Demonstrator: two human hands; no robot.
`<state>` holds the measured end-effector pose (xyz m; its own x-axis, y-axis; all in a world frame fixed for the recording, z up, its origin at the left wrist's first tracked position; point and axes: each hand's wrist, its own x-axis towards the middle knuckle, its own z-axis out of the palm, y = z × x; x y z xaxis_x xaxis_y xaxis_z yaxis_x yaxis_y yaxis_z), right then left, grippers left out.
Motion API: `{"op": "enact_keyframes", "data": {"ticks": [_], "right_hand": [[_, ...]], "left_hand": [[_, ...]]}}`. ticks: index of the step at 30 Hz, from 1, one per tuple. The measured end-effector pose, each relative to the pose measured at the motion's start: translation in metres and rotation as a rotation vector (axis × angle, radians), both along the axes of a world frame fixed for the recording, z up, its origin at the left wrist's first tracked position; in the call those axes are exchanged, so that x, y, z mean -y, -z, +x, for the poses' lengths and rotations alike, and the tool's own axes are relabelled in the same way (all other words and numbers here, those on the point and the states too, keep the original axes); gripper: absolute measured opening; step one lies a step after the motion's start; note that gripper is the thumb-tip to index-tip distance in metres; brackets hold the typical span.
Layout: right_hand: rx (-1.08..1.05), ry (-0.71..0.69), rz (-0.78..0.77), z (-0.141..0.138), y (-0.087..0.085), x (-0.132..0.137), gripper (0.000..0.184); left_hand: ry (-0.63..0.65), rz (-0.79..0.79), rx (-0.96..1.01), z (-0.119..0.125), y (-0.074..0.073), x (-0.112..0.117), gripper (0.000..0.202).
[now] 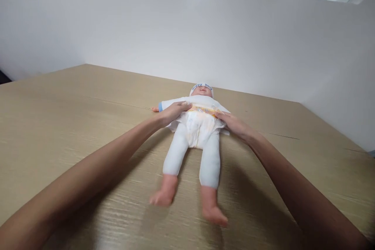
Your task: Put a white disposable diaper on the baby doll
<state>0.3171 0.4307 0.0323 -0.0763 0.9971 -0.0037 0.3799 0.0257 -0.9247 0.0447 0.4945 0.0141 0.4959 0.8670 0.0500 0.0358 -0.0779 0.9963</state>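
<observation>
A baby doll (202,97) lies on its back on the wooden table (73,125), feet towards me, wearing a white outfit, white leggings and a white cap. A white diaper (199,127) with a yellow patterned waistband is around its hips. My left hand (172,111) grips the diaper's waistband at the doll's left side as I see it, fingers curled on it. My right hand (234,123) holds the waistband on the other side, fingers pressed on the diaper's edge. The doll's bare feet (215,215) point at me.
A plain white wall (187,35) stands right behind the table's far edge. The light wood tabletop stretches wide to the left and right of the doll, with seams running across it.
</observation>
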Motion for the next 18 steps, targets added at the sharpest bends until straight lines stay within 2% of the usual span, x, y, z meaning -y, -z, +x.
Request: {"op": "enact_keyframes", "data": {"ticks": [3,5,7,9,11,14,16,18], "right_hand": [[-0.052,-0.082,-0.119,0.003,-0.003,0.025,0.047],[-0.059,-0.104,-0.134,0.005,-0.004,0.036,0.053],[0.003,-0.041,-0.057,0.008,-0.002,0.04,0.058],[0.081,0.06,0.041,0.012,0.003,0.045,0.058],[0.173,0.152,0.132,0.017,0.012,0.055,0.05],[0.447,0.231,0.297,0.025,0.031,0.077,0.035],[0.655,0.235,0.413,0.03,0.045,0.09,0.03],[0.759,0.228,0.475,0.033,0.056,0.097,0.027]], "left_hand": [[0.111,-0.117,0.023,-0.015,0.006,0.016,0.051],[0.117,-0.122,-0.003,-0.021,0.005,0.023,0.053],[0.035,-0.077,-0.062,-0.024,0.001,0.026,0.053],[-0.099,0.001,-0.143,-0.025,-0.005,0.026,0.047],[-0.218,0.102,-0.226,-0.026,-0.015,0.027,0.041],[-0.299,0.333,-0.295,-0.019,-0.032,0.039,0.035],[-0.272,0.554,-0.312,-0.006,-0.044,0.053,0.031],[-0.157,0.783,-0.357,0.014,-0.051,0.067,0.03]]}}
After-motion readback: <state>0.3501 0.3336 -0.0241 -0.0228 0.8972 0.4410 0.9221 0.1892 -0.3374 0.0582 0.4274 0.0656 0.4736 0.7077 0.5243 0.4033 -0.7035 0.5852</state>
